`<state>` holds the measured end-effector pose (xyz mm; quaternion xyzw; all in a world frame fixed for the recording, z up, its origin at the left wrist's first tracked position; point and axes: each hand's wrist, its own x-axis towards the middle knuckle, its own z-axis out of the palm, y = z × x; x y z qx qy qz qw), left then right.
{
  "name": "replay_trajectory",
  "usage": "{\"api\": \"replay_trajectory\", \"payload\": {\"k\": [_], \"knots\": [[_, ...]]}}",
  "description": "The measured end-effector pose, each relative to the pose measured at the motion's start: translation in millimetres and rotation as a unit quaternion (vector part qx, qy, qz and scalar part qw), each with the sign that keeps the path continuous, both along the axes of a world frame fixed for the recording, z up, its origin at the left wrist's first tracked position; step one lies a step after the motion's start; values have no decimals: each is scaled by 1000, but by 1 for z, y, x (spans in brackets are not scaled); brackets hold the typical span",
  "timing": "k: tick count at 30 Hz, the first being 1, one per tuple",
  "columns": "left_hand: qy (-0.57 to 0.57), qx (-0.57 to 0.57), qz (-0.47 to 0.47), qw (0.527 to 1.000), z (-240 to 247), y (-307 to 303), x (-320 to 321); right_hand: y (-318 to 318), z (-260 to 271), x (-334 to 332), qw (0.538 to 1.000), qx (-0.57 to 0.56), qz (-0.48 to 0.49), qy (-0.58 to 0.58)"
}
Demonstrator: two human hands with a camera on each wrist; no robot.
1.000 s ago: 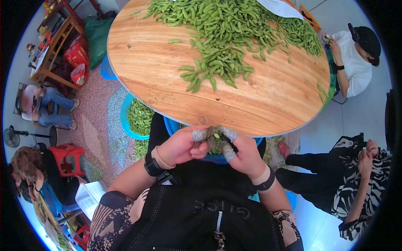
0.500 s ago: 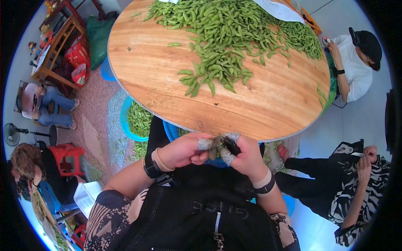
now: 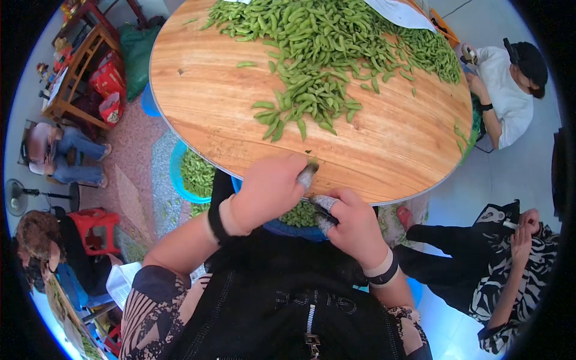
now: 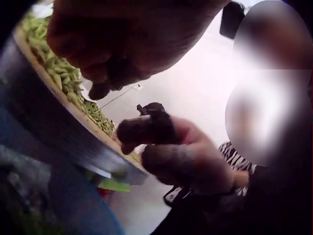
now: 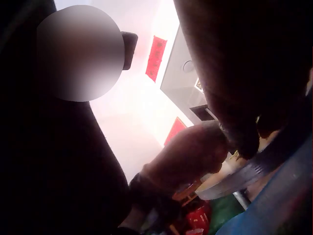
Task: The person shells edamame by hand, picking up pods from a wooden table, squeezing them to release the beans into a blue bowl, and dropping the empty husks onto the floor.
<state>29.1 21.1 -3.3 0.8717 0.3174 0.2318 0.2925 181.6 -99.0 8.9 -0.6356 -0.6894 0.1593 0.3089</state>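
Over the near edge of the round wooden table [image 3: 216, 129], my left hand [image 3: 270, 186] has its wrapped fingertips at a small green piece [image 3: 312, 161], which it seems to pinch. Just right of it, my right hand [image 3: 357, 228] grips a small dark object [image 3: 324, 211] between wrapped finger and thumb. The hands are slightly apart. In the left wrist view the right hand [image 4: 200, 161] holds that dark object [image 4: 154, 111]. The right wrist view shows the left hand [image 5: 188, 152], dimly lit. Green pods [image 3: 318, 84] lie heaped across the table's far half.
Below the hands is a blue basin [image 3: 297, 228] with green pieces. Another blue basin [image 3: 173, 171] of pods stands on the floor at left. A white cloth [image 3: 402, 15] lies at the table's far edge. Several people sit around, and a red stool [image 3: 96, 225] stands at left.
My left hand has moved away from the right hand, forward over the table edge. My right hand stays near its place with the dark object. Earlier the fingertips of both hands met.
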Motion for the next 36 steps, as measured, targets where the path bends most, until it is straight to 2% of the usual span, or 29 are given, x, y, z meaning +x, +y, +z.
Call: {"api": "replay_trajectory", "payload": {"k": [2,4,5,8,10,12,14,15,17,18,20,21,23,24,25,26,28,29,32,34,36], "knots": [[43,113,33,992,-3,8,15,5,3,2,1000,-21,19,-8],[63,148,24,987,-6,12,25,19,7,8,996,-40,-58,-48],[88,181,11,980,-8,13,27,29,-2,15,996,-2,-86,-34],[31,175,27,984,-19,11,9,64,-5,31,985,39,-144,-83],[108,121,106,981,-6,-1,-20,85,-15,37,985,61,-140,-84],[131,133,158,970,-7,-3,-56,90,-21,35,984,81,-137,-82],[132,175,227,949,-7,0,-93,95,-24,29,982,25,-156,-103],[135,175,230,948,-8,2,-108,95,-24,27,983,26,-152,-101],[254,169,324,896,-10,2,-130,88,-22,21,989,36,-126,-68],[255,168,327,894,-8,2,-132,82,-19,15,990,36,-121,-67],[192,155,306,920,1,0,-128,65,-11,1,979,-17,-124,159],[63,116,237,962,12,-4,-108,57,-7,-7,980,-17,-121,156],[-82,-62,108,989,14,-13,-76,44,0,-22,970,-21,-114,213],[-98,-182,59,977,5,-16,-65,39,3,-27,971,-21,-114,210],[-132,-358,31,924,15,-20,-52,34,6,-31,977,-34,-95,189],[-158,-413,0,897,6,-22,-43,28,7,-33,982,-47,-77,167],[-231,-456,8,860,-2,-26,-28,19,3,-32,988,-33,-70,131],[-229,-458,4,859,-1,-26,-27,16,5,-31,986,-25,-64,150],[-185,-434,28,882,-2,-27,-25,8,3,-22,978,-33,-56,197],[-225,-226,-8,948,-9,-29,-24,5,3,-19,973,-46,-49,223],[-197,-229,-24,953,-8,-29,-28,6,8,-19,955,-127,-25,265]]}}
